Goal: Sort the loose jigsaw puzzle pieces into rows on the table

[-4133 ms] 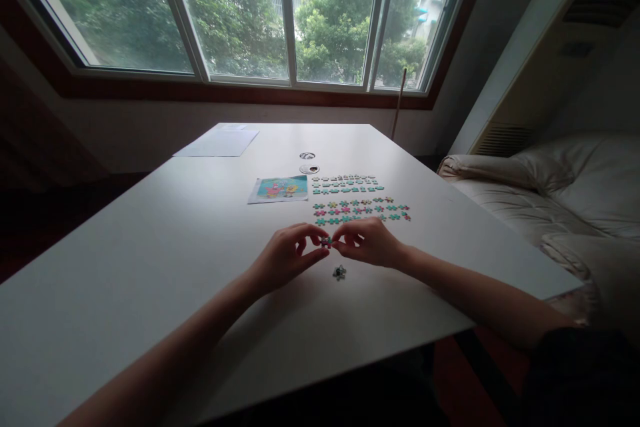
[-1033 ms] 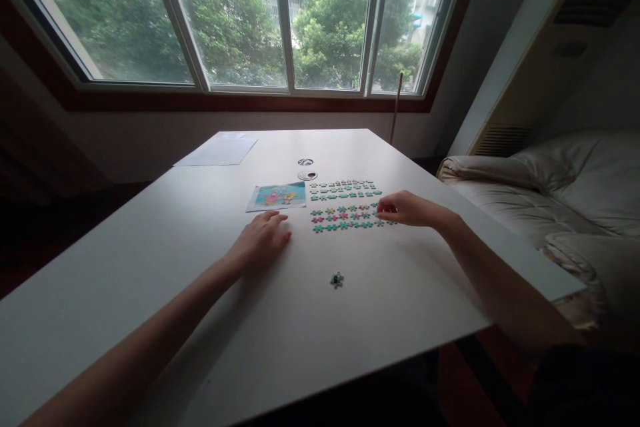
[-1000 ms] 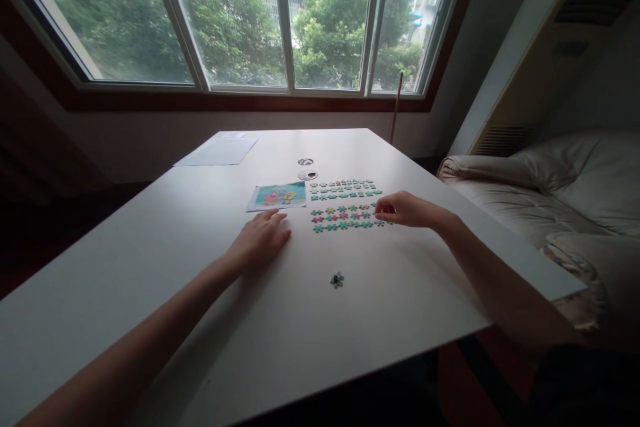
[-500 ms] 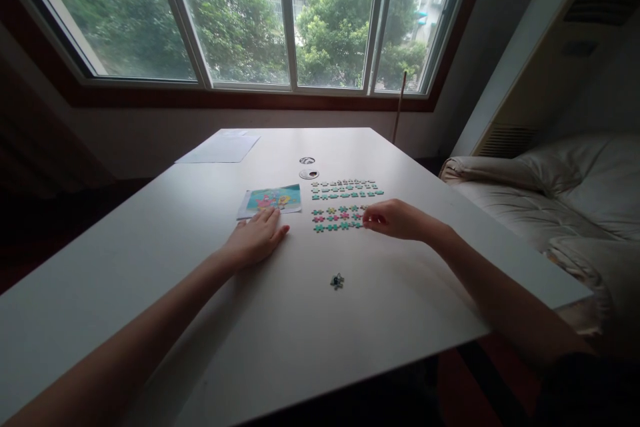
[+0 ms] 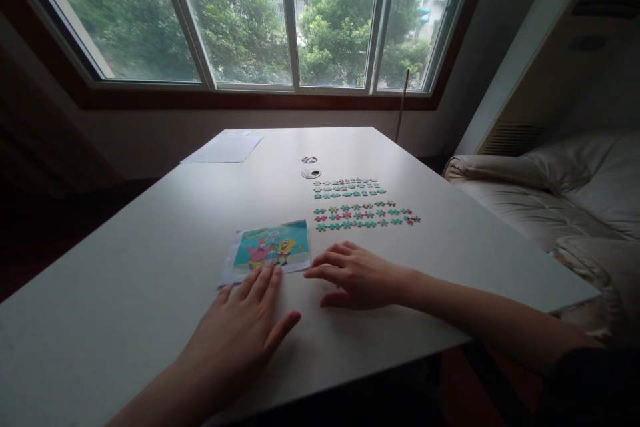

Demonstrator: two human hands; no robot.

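My left hand point(image 5: 245, 313) lies open, its fingertips on the lower edge of a cartoon picture sheet point(image 5: 271, 247) with pink and yellow figures on turquoise. To its right, my right hand point(image 5: 357, 275) hovers or rests low over the table, fingers apart, with nothing seen in them; the fingertips are by the sheet's right corner. Beyond that hand, jigsaw pieces point(image 5: 347, 215) lie spread out in several rows, green, pink and yellow ones nearer me. A farther group of mostly green pieces point(image 5: 349, 195) lies behind them.
Two small round items, one a flat disc point(image 5: 311, 174), lie past the pieces. White paper point(image 5: 223, 149) is at the table's far left. The white table point(image 5: 125, 267) reaches toward a window; a pale sofa point(image 5: 540, 193) stands on the right.
The picture sheet and my left hand have come nearer me. My right hand has left the jigsaw rows, moving left and toward me, its fingers opened. The small dark item is no longer visible.
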